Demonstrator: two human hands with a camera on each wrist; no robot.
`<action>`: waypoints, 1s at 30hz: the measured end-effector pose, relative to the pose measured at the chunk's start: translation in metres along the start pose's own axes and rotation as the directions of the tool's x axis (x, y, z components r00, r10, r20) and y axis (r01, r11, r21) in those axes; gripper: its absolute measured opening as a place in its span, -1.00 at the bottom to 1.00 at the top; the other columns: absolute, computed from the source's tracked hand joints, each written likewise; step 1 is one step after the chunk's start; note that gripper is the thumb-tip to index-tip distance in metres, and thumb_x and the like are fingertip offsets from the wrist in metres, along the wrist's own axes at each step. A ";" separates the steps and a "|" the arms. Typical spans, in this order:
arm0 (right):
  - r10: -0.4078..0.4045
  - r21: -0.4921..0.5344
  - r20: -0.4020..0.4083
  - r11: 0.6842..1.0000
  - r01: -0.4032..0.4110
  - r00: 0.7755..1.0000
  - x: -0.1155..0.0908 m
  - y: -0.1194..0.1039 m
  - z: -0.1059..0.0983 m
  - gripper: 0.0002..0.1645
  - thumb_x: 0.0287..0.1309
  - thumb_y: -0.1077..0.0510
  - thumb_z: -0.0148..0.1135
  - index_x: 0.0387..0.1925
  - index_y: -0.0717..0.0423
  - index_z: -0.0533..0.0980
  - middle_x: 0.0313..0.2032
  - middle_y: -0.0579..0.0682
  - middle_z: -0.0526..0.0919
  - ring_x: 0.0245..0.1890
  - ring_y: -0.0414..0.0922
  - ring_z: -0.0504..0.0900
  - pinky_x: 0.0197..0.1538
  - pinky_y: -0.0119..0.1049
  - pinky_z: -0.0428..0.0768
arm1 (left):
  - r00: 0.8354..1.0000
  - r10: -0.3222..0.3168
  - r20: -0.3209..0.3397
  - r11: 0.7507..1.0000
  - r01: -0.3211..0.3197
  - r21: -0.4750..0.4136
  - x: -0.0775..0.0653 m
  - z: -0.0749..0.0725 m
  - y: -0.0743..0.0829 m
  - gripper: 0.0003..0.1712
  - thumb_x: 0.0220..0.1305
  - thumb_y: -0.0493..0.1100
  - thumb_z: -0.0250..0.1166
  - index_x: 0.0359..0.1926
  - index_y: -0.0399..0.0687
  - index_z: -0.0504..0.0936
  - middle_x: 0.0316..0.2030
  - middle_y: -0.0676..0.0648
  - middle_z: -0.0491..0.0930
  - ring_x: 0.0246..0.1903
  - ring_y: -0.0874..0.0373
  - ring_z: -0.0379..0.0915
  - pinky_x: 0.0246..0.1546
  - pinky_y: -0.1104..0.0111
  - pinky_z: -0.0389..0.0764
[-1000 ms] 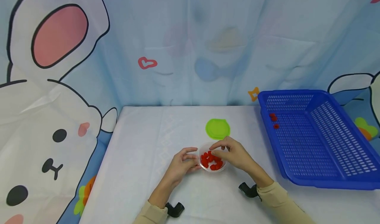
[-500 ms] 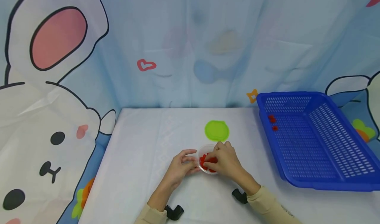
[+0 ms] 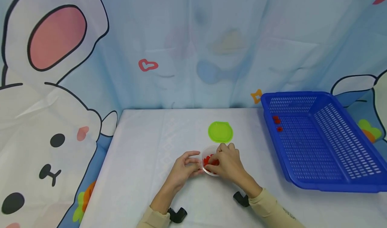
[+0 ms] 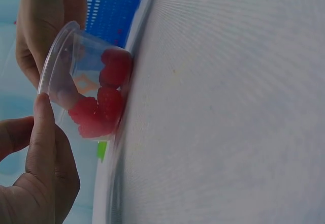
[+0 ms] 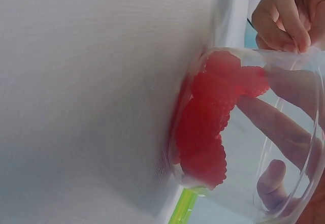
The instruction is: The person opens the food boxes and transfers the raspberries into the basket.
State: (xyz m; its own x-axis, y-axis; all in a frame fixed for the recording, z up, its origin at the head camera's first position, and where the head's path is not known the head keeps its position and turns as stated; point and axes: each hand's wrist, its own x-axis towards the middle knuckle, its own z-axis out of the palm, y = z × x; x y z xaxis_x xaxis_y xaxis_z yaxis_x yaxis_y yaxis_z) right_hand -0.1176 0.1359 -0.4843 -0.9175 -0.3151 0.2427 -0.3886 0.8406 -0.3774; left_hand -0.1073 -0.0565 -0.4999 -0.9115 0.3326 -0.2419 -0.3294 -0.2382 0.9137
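Note:
A clear plastic cup point(image 3: 208, 150) stands on the white-covered table, holding several red raspberries point(image 4: 109, 97). My left hand point(image 3: 182, 167) is at the cup's left side, thumb and fingertips pinching its rim in both wrist views. From the right, my right hand point(image 3: 228, 162) reaches down into the cup. In the right wrist view its thumb and finger close on either side of one raspberry point(image 5: 254, 82), while another fingertip hangs free inside the cup. From the head view the right hand covers most of the fruit.
A green round lid point(image 3: 220, 131) lies flat just behind the cup. To the right stands a large blue plastic basket point(image 3: 329, 144) with a few red raspberries point(image 3: 277, 121) at its left side. A printed curtain point(image 3: 181, 53) hangs behind the table point(image 3: 145, 137).
My right hand has moved left and lower into the cup, its fingers coming together on a raspberry. The left hand keeps its place at the rim.

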 end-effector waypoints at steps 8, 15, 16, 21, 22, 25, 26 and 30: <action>-0.019 0.080 -0.012 0.997 0.019 1.000 0.000 0.004 -0.002 -0.85 -0.29 -0.08 0.51 -0.62 -0.21 0.67 -0.49 -0.21 0.30 -0.43 -0.11 0.18 -0.42 -0.27 0.14 | 1.000 0.003 -0.006 1.000 -0.003 0.005 -0.001 -0.001 0.000 -0.53 0.15 -0.42 0.24 0.12 -0.21 0.42 -0.22 -0.27 0.45 -0.25 -0.15 0.54 -0.13 0.07 0.57; 0.011 0.271 -0.028 0.963 -0.003 1.000 0.000 0.013 -0.006 -0.84 -0.19 -0.01 0.49 -0.48 -0.11 0.69 -0.48 -0.09 0.39 -0.42 -0.09 0.26 -0.39 -0.26 0.20 | 1.000 0.007 0.000 1.000 -0.007 0.000 0.002 0.000 -0.002 -0.52 0.14 -0.40 0.26 0.12 -0.20 0.42 -0.23 -0.23 0.47 -0.25 -0.13 0.54 -0.12 0.05 0.55; 0.017 0.296 -0.023 0.955 -0.010 1.000 0.000 0.015 -0.006 -0.85 -0.17 -0.01 0.48 -0.47 -0.11 0.69 -0.47 -0.08 0.39 -0.41 -0.07 0.27 -0.39 -0.27 0.21 | 1.000 0.006 0.000 1.000 -0.006 0.002 0.002 0.000 -0.002 -0.52 0.14 -0.40 0.26 0.12 -0.20 0.42 -0.23 -0.23 0.47 -0.26 -0.12 0.55 -0.12 0.05 0.55; 0.059 0.414 0.012 0.909 -0.059 0.998 -0.001 0.020 -0.014 -0.84 -0.12 0.00 0.46 -0.41 -0.11 0.69 -0.47 -0.02 0.41 -0.36 -0.01 0.34 -0.42 -0.27 0.28 | 1.000 0.002 0.002 1.000 -0.002 0.008 0.001 0.001 -0.001 -0.51 0.14 -0.39 0.26 0.12 -0.19 0.42 -0.23 -0.23 0.47 -0.30 -0.05 0.56 -0.14 0.08 0.57; 0.072 0.428 0.021 0.901 -0.074 0.997 -0.001 0.021 -0.017 -0.85 -0.11 0.00 0.45 -0.40 -0.12 0.69 -0.46 -0.01 0.41 -0.35 0.00 0.34 -0.43 -0.27 0.30 | 1.000 0.002 0.002 1.000 -0.002 0.008 0.001 0.001 0.000 -0.51 0.14 -0.40 0.26 0.12 -0.19 0.42 -0.23 -0.23 0.47 -0.30 -0.05 0.56 -0.15 0.09 0.57; 0.112 0.458 0.040 0.881 -0.118 0.993 -0.002 0.022 -0.029 -0.85 -0.08 -0.01 0.43 -0.37 -0.17 0.68 -0.45 0.00 0.39 -0.33 -0.02 0.33 -0.47 -0.28 0.34 | 1.000 0.001 0.004 1.000 -0.001 0.009 0.001 0.001 0.001 -0.52 0.15 -0.40 0.25 0.12 -0.18 0.42 -0.22 -0.23 0.47 -0.31 -0.01 0.56 -0.16 0.12 0.59; 0.121 0.464 0.042 0.877 -0.127 0.992 -0.003 0.023 -0.034 -0.85 -0.08 -0.01 0.43 -0.37 -0.18 0.68 -0.45 0.01 0.39 -0.33 -0.03 0.32 -0.48 -0.29 0.34 | 1.000 0.002 0.002 1.000 -0.002 0.008 0.001 0.001 0.001 -0.51 0.14 -0.41 0.25 0.12 -0.18 0.42 -0.22 -0.23 0.47 -0.31 0.00 0.56 -0.17 0.13 0.60; 0.127 0.478 0.019 0.870 -0.120 0.992 -0.006 0.025 -0.060 -0.83 -0.05 -0.01 0.41 -0.33 -0.20 0.67 -0.45 -0.04 0.37 -0.32 -0.08 0.30 -0.51 -0.30 0.35 | 1.000 0.000 -0.006 1.000 0.000 0.016 0.000 0.001 0.000 -0.51 0.13 -0.42 0.25 0.11 -0.19 0.42 -0.22 -0.23 0.47 -0.33 0.02 0.56 -0.20 0.17 0.62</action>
State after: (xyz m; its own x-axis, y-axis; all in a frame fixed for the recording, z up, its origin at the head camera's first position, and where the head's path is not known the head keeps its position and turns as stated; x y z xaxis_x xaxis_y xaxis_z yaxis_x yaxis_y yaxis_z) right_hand -0.1167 0.1858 -0.4416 -0.9608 -0.2147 0.1756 -0.2682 0.5583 -0.7851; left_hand -0.1070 -0.0558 -0.4999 -0.9130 0.3267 -0.2442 -0.3257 -0.2238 0.9186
